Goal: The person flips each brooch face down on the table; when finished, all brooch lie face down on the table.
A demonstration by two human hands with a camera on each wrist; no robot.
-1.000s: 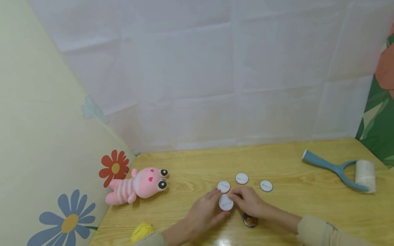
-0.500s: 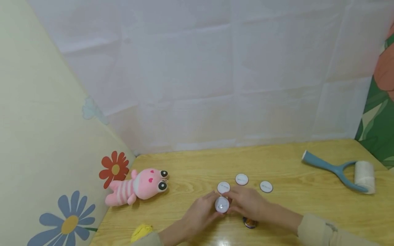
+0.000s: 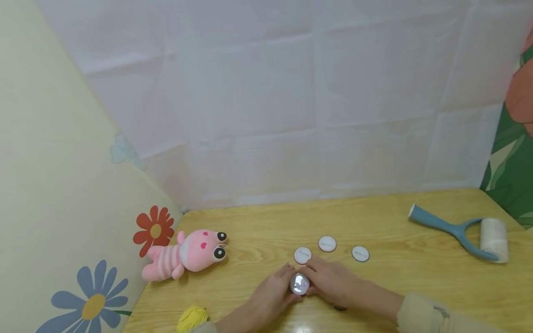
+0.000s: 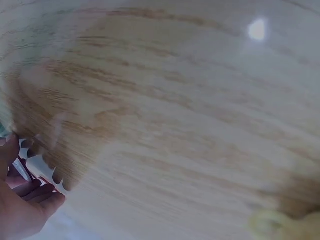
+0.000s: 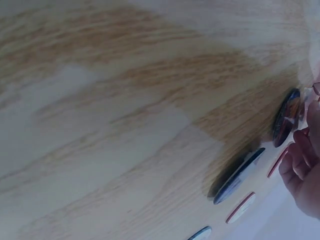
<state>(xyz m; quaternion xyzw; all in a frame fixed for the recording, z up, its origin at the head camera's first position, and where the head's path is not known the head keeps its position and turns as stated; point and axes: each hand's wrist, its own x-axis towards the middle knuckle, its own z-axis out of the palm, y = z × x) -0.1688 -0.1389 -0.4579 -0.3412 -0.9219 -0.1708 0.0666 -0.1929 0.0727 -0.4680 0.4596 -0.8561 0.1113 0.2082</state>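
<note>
Badge (image 3: 300,284), just one, is pinched between the left hand (image 3: 270,292) and right hand (image 3: 331,281), both reaching inward with bent fingers over the counter (image 3: 254,236). Three white badges (image 3: 327,243) lie beyond; one dark badge (image 3: 339,307) peeks from under the right hand. Markings are unreadable.

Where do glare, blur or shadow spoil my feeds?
Head view: bright shine on the held badge, a glare spot on the table at the bottom edge. Left wrist view: dim, a glare spot at upper right, something yellowish blurred at lower right. Right wrist view: dim, soft, a shadow alongside a dark-edged badge.
</note>
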